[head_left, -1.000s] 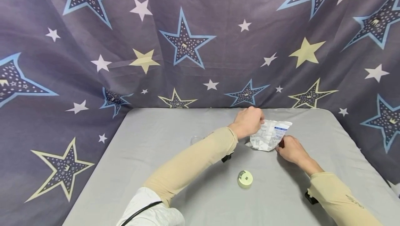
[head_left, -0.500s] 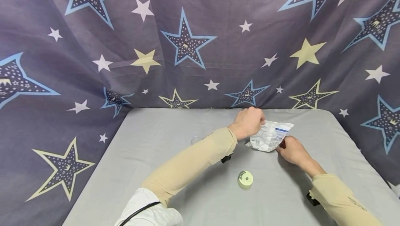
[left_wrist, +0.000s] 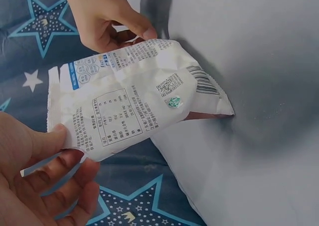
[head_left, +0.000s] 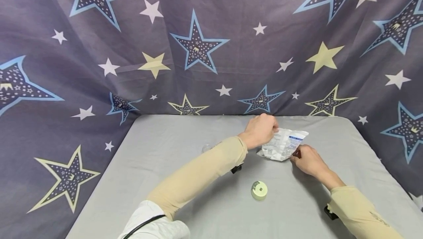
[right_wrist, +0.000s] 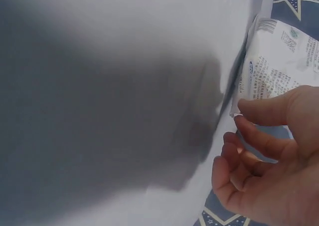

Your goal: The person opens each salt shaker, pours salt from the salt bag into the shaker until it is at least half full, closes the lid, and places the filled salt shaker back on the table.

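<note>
Bag [head_left: 281,147] drawn slightly left, both hands with it; sits toward far edge of bench [head_left: 148,162]. Left hand [head_left: 259,130] pinches top corner, right hand [head_left: 308,161] lower corner, presumably to keep it propped

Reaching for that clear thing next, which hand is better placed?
Probably the left hand: it's nearer the clear thing, while the right hand is across the packet. Both pinch the packet, so the left would release first.

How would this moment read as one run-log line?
left hand: pinches white packet | right hand: pinches packet's edge | pale green round object: on grey surface, untouched
</note>
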Available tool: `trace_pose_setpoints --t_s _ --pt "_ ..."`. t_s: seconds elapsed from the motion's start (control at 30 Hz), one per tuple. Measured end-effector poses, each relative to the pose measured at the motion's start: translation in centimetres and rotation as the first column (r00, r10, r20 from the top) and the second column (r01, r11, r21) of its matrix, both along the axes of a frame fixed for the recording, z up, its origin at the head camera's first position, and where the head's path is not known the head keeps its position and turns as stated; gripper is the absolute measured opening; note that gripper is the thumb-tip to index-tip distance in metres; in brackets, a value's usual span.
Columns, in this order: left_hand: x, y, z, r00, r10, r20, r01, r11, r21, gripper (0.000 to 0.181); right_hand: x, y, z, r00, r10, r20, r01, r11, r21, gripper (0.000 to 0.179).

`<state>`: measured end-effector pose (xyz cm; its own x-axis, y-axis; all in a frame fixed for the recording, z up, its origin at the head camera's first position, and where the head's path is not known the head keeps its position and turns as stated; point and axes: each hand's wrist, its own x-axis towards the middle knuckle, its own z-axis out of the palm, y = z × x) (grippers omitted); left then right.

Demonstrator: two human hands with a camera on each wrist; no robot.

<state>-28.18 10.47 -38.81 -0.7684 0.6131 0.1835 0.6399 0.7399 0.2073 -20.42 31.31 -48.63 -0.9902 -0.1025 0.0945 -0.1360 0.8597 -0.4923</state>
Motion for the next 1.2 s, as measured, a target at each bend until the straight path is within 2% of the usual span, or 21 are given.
trace_pose_setpoints --t_s 0.2,0.4,0.63,0.77,0.93,1.2 --pt "0.0 -0.8 0.4 1.000 -0.014 -0.006 0.014 0.999 0.029 0.017 0.4 -0.8 0.6 0.999 0.028 -0.029 -0.028 1.000 -0.005 0.021" --pt "0.1 -1.5 1.4 1.000 -0.015 -0.010 0.015 0.998 0.063 0.017 0.4 -1.5 1.2 0.998 0.028 -0.059 -0.029 0.999 -0.014 0.029" --pt "0.4 -1.8 2.6 0.999 -0.038 -0.036 0.041 0.997 0.072 0.016 0.6 -1.6 1.1 0.994 0.053 -0.096 -0.056 0.998 -0.029 0.017" --pt "0.8 -2.2 3.2 0.998 -0.030 -0.061 0.036 0.995 0.095 0.016 1.0 -1.8 1.0 0.991 0.062 -0.119 -0.068 0.997 -0.046 0.016" --pt "1.1 -3.1 3.9 0.999 -0.025 -0.047 0.032 0.989 0.146 0.015 1.8 -2.2 1.4 0.983 0.070 -0.167 -0.078 0.996 -0.038 0.005" --pt "1.4 -4.5 5.0 0.999 -0.014 -0.037 0.021 0.978 0.209 0.014 2.6 -3.1 2.4 0.978 0.057 -0.199 -0.066 0.997 -0.040 0.009"
